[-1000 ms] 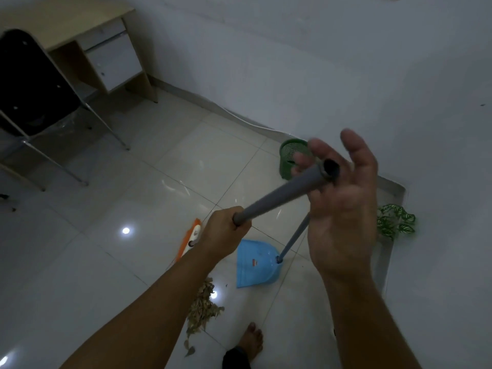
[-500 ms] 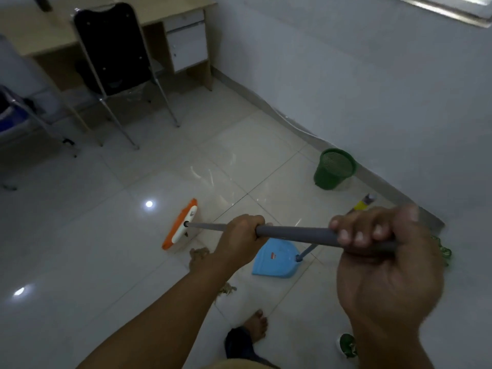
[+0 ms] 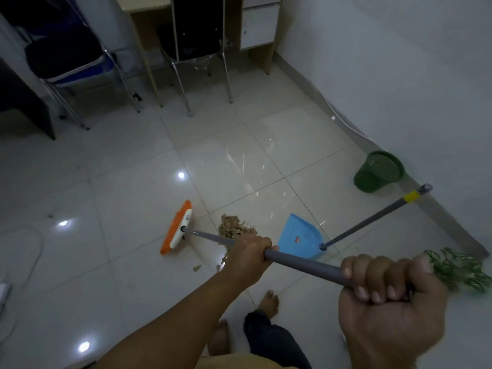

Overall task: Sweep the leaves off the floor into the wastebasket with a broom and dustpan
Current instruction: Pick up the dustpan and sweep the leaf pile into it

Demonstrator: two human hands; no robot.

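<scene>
— Where does the grey-handled broom with the orange bristle head (image 3: 176, 228) sit?
— Its head rests on the white tiled floor, left of the pile of dry brown leaves (image 3: 234, 228); a few stray leaves lie nearer.
— And the light blue plastic dustpan (image 3: 299, 237)?
— Flat on the floor just right of the pile, its long grey handle slanting up to the right.
— The dark green mesh wastebasket (image 3: 378, 171)?
— Upright by the wall, well apart.
</scene>
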